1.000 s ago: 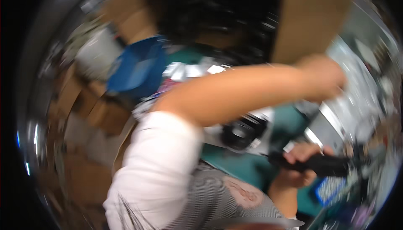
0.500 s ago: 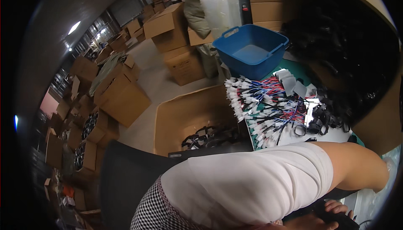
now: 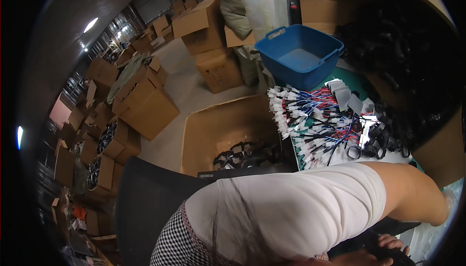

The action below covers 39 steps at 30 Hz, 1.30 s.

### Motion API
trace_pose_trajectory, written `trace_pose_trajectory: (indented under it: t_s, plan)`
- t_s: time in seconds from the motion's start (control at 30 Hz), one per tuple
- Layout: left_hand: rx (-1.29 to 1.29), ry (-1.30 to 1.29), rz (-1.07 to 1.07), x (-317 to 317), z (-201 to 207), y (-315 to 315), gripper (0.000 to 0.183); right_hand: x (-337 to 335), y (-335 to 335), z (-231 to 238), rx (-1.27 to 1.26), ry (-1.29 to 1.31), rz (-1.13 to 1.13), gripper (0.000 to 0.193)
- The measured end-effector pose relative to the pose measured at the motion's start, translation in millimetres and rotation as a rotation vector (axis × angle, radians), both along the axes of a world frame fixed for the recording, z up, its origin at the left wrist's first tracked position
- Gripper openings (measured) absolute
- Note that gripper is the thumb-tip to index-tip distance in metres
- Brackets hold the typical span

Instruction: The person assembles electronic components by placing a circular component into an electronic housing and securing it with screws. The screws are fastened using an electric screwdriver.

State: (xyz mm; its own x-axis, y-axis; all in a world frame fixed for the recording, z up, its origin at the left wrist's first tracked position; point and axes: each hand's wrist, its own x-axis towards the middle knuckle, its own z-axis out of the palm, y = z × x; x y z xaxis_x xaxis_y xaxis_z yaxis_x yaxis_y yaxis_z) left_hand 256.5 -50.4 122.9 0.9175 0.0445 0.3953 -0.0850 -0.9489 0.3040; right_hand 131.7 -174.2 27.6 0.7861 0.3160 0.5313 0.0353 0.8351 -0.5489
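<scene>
While left arm (image 3: 412, 191) slants toward clear plastic (image 3: 428, 241) at right edge, right hand (image 3: 357, 257) grips black thing (image 3: 395, 255) at lower edge, right of middle. Right fingers (image 3: 388, 241) curled around it; state of left fingers cannot be told. Thing's long axis seems to slope down rightward; ends hidden, pointing direction unclear. Beyond arm, on table (image 3: 359, 86): wire bundles (image 3: 315, 106), white plugs (image 3: 286, 103) mostly facing left; blue tub (image 3: 291, 74) behind.
</scene>
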Motion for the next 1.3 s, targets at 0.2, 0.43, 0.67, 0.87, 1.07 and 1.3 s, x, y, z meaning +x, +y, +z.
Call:
trace_pose_trajectory:
  t_s: [0.2,0.43,0.67,0.87,1.07,1.3]
  plan:
    - [-0.145,-0.046,-0.015,13,-2,7,0.018,2,5,-5,-0.037,0.02,0.019,0.047]
    - [-0.598,-0.107,-0.105,-36,-11,16,0.022,0,-1,-2,-0.077,0.026,-0.098,0.05]
    - [-1.276,-0.076,-0.024,-182,-46,71,0.022,0,7,-4,-0.074,0.052,-0.085,0.051]
    - [-1.388,-0.249,0.178,-245,-75,77,0.017,6,12,-10,-0.112,-0.042,0.0,0.051]
    - [-1.323,-0.1,0.201,-262,-85,67,0.017,15,-8,-13,-0.141,-0.147,0.075,0.047]
    - [-1.104,-0.057,0.326,-281,-117,73,0.023,11,0,-20,0.005,-0.007,0.14,0.065]
